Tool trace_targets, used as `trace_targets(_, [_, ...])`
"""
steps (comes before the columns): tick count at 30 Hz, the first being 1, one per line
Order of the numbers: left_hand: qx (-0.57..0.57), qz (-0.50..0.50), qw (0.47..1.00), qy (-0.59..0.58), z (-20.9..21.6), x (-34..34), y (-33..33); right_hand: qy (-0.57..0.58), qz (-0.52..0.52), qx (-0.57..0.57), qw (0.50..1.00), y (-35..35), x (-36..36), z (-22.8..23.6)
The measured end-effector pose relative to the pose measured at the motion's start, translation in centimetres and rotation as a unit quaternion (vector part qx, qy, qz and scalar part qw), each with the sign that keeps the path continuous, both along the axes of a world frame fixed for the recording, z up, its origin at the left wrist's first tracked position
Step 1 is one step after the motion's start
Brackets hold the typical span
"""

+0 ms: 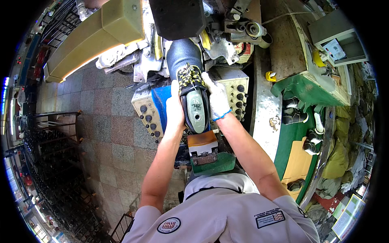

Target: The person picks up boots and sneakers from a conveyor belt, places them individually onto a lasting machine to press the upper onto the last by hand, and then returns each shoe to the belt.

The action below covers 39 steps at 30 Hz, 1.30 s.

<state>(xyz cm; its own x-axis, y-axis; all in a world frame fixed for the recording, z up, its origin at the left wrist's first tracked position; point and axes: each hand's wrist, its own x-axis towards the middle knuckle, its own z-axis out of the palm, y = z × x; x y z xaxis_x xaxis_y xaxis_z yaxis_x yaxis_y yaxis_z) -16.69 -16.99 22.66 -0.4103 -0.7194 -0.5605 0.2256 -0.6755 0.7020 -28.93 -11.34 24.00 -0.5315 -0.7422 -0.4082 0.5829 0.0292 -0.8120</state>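
A black leather shoe upper (183,56) with yellow-and-black laces sits on a grey-green shoe last (193,103). Its toe end points away from me, in among the metal plates of a machine (178,18). My left hand (174,107) is closed along the left side of the heel end, its fingers partly hidden. In a white glove with a blue cuff edge, my right hand (218,98) presses on the right side near the laces. Together they hold the lasted shoe between them. Just below the heel is a brown pad (202,139) on a metal bracket.
Knob panels flank the shoe, one at left (148,117) and one at right (239,97). A yellow machine arm (97,36) reaches out at upper left. On the right, several shoes (295,116) lie on a green shelf beside a bench. A dark rack (52,162) stands at left.
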Motion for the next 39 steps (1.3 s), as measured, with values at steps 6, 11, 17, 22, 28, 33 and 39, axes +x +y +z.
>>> trace_targets(6, [-0.084,-0.006,0.996,-0.001,-3.5,0.4,-0.3,0.068,-0.016,-0.007,0.998,-0.1,0.8,-2.6])
trace_targets(11, [-0.138,-0.005,0.990,0.026,-3.3,-0.2,0.0,0.123,-0.002,-0.019,0.992,-0.1,0.0,-3.9])
trace_targets(17, [-0.153,0.003,0.988,0.015,-3.5,0.8,0.6,0.140,-0.004,0.024,0.990,1.1,0.4,-2.2])
trace_targets(22, [-0.245,0.062,0.942,-0.223,-10.7,9.1,4.6,0.011,-0.017,-0.106,0.994,8.9,-2.5,-4.9])
trace_targets(28, [-0.205,-0.117,0.859,-0.454,-18.6,12.2,15.1,-0.013,-0.121,-0.016,0.992,21.8,-5.5,-6.8])
trace_targets(33, [-0.128,-0.094,0.858,-0.489,-24.5,10.1,15.5,0.010,-0.098,0.057,0.994,24.3,-4.4,-6.4])
trace_targets(39, [-0.199,-0.008,0.876,-0.439,-22.8,10.9,15.3,-0.013,-0.059,0.043,0.997,23.8,-4.4,-6.2])
